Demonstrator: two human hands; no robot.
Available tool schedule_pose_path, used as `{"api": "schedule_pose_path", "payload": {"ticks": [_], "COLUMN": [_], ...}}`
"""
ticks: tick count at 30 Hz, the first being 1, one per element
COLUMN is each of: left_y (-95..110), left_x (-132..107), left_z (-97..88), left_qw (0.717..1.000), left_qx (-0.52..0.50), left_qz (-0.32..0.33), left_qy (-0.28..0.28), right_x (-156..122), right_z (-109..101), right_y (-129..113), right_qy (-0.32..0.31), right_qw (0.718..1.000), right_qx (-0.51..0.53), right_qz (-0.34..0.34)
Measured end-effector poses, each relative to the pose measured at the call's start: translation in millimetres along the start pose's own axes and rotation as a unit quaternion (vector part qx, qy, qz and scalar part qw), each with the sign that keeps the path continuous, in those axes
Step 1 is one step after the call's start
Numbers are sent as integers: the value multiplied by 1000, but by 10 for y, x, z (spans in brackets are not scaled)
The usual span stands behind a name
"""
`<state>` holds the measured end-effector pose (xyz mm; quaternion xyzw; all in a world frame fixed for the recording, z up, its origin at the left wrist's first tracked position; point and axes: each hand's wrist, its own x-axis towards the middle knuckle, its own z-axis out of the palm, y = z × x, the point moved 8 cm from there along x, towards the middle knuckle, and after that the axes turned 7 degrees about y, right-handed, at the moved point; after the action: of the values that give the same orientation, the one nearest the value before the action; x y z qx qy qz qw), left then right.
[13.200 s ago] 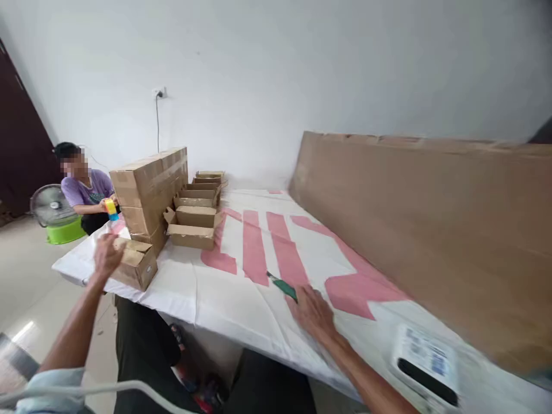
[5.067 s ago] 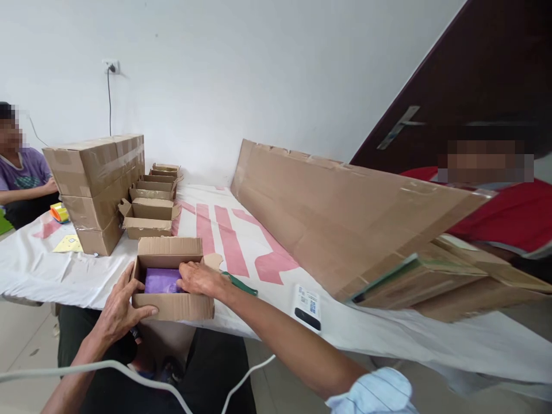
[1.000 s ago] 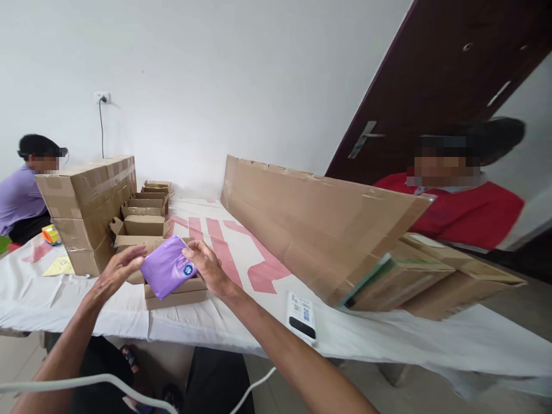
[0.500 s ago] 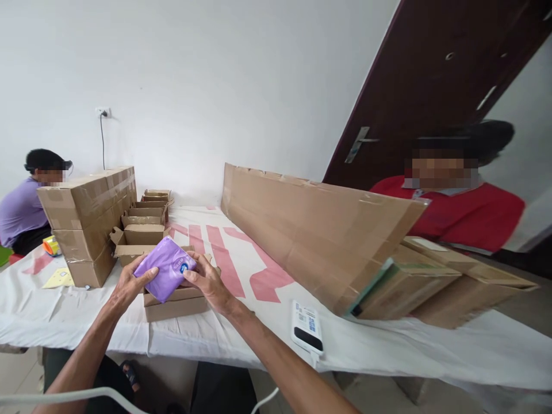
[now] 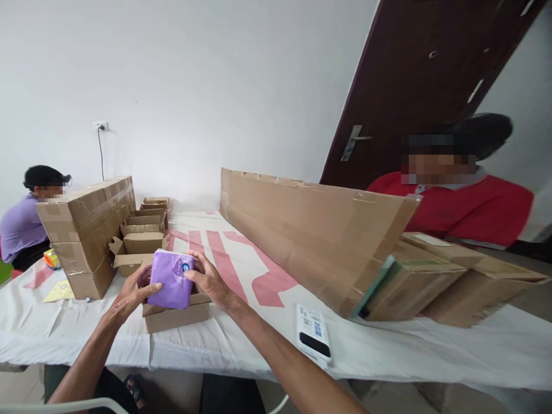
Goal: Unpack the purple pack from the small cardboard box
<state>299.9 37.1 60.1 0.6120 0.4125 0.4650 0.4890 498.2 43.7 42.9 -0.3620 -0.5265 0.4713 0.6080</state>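
Head view: left hand [image 5: 134, 294] and right hand [image 5: 212, 282] grip opposite edges of a purple packet [image 5: 173, 284], thumbs on its front, left of centre in the frame's lower half, partly hiding a carton [image 5: 179, 320]; white device [image 5: 311, 328] lies lower right of centre.

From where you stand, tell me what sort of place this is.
Probably a packing room: taped cartons are stacked on a cloth-covered table, open cardboard boxes stand in a row beside them, and the left hand and right hand hold a purple packet.
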Motion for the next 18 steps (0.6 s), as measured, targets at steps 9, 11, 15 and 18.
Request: {"api": "schedule_pose_path", "payload": {"ticks": [9,11,15,18], "left_y": [-287,-358,-405,-379], "left_x": [169,162,125,163], "left_z": [-123,-124,-133,-210], "left_qw": [990,984,981,988], "left_qx": [-97,-132,-137,-66], "left_qz": [-24,-22,-25,-24], "left_qy": [95,113,135,138], "right_x": [244,150,0,80], "right_z": [4,-46,-87,-84], "right_y": [-87,-2,206,245], "right_qy": [-55,-45,-26,-2], "right_qw": [998,999,998,1000], "right_qx": [-19,-18,-25,-9], "right_qz": [-15,6,48,23]}}
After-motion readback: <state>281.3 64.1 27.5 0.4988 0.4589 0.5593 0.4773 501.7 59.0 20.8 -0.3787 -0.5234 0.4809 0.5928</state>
